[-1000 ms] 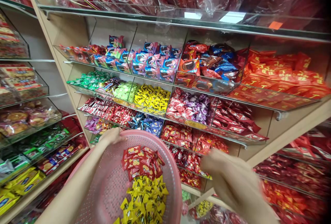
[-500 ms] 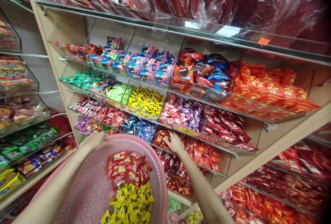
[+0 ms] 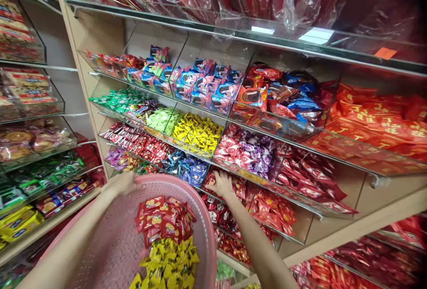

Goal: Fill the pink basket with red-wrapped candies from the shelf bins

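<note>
My left hand [image 3: 122,184] is closed on the far rim of a pink perforated plastic basket [image 3: 204,218]. Inside the basket lie red candy packets with an orange picture [image 3: 163,220], and in front of them yellow wrapped candies [image 3: 170,262]. My right hand [image 3: 223,186] reaches into a low shelf compartment, touching red candy packets [image 3: 238,187] like those in the basket. Its fingers look spread over the packets, and I see nothing lifted in them; the fingertips are partly hidden among the packets.
Above my right hand a glass-fronted shelf holds red and purple candies [image 3: 248,149] and yellow candies [image 3: 197,132]. Blue candies [image 3: 191,170] lie left of the hand. Higher up are blue-pink packets [image 3: 203,82] and orange-red packets [image 3: 383,118]. Another shelf unit [image 3: 31,115] stands at left.
The view has shifted, so the shelves sit further right in the picture. My right hand stays at the red packets, its fingers now more spread. My left hand keeps holding the basket.
</note>
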Available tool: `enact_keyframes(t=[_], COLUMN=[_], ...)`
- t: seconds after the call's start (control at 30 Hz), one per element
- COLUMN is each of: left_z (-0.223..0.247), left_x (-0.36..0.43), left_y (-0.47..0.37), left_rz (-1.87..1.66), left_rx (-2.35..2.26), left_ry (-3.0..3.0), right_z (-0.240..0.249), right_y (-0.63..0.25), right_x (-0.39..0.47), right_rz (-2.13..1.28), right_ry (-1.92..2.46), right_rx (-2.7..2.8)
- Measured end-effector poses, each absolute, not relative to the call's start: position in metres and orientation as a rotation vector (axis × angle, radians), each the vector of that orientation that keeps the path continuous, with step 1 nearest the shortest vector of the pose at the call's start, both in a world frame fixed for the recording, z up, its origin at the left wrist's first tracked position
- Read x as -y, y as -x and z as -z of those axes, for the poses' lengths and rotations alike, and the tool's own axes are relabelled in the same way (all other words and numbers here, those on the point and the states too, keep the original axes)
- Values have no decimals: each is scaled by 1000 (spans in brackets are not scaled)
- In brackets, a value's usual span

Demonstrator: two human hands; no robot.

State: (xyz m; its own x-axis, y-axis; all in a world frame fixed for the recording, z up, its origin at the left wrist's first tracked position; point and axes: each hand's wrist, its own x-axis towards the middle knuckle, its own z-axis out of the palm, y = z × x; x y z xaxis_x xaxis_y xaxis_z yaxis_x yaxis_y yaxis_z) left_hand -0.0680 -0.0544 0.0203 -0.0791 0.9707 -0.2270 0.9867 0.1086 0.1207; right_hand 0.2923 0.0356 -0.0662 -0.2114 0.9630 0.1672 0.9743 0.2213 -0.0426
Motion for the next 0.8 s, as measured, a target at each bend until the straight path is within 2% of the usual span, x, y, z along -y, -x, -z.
enact_keyframes(t=[0.13,0.37,0.53,0.8], left_z=[-21,-37,-31,-19], left_x=[54,60,56,48], left_y=[68,60,65,67], left_rz=[118,145,128,117], left_rx=[-2153,-2171,-2148,-2109], left_ry=[-1939,-1912,-1922,-1983], right_z=[70,63,63,70], right_y=[-290,-317,-337,-347], right_x=[-36,-25,-17,-25], right_rz=[150,-12,-185,-339], right_ry=[1855,1643,1573,1740], right_rx=[2270,2189,2021,1547])
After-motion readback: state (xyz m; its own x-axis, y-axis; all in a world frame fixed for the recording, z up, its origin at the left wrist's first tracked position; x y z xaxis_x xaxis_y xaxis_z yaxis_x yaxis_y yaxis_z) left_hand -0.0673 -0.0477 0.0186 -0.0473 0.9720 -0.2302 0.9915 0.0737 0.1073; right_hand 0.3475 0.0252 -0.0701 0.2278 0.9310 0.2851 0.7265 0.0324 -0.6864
